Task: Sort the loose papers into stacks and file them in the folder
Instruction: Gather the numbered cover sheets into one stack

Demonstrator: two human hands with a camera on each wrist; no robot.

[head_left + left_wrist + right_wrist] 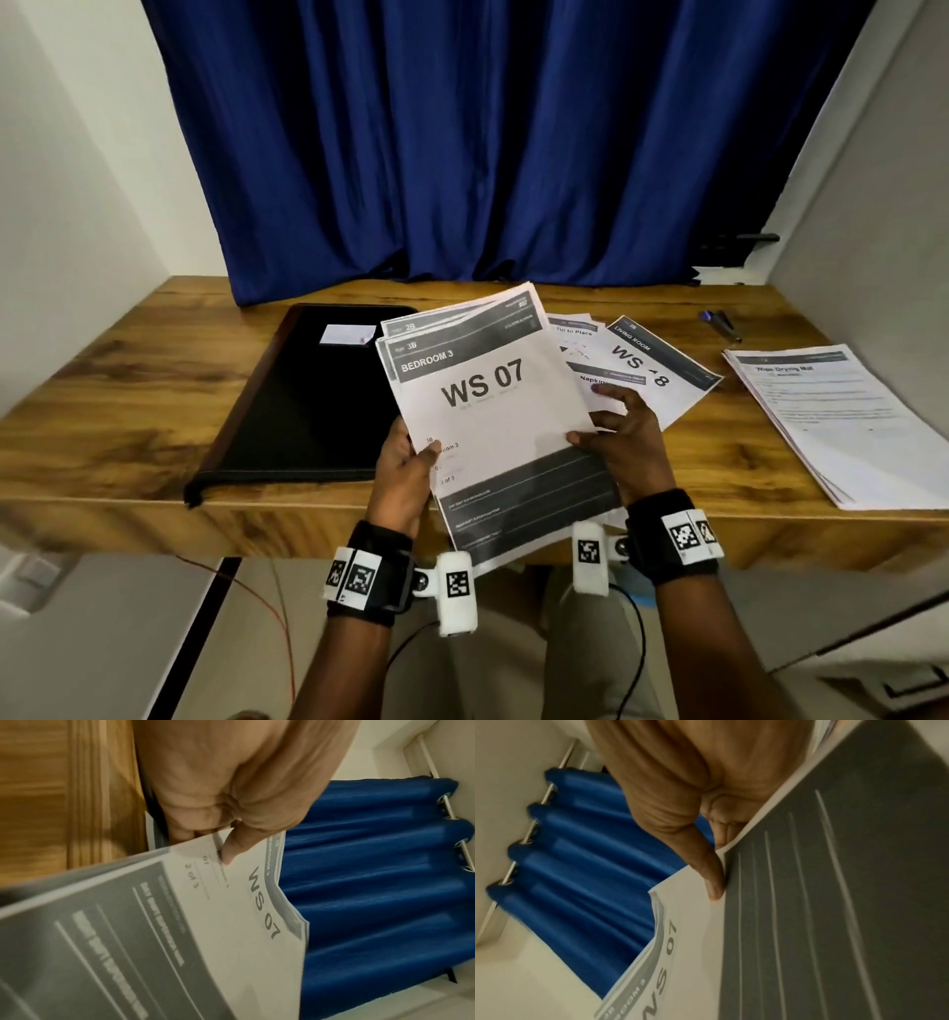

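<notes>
Head view evenly lit, soft indoor light, sharp at centre; wide-angle bowing at table (128, 370) edges and walls. Wrist views dimmer, warm cast, motion-smeared; print on papers (231, 923) soft, curtain (590, 862) streaked. Shadows faint.

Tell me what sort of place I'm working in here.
Probably a small home or office desk nook: a wooden desk set between plain white walls, a blue curtain hanging behind it, and printed papers, a black folder and pens on top.
</notes>
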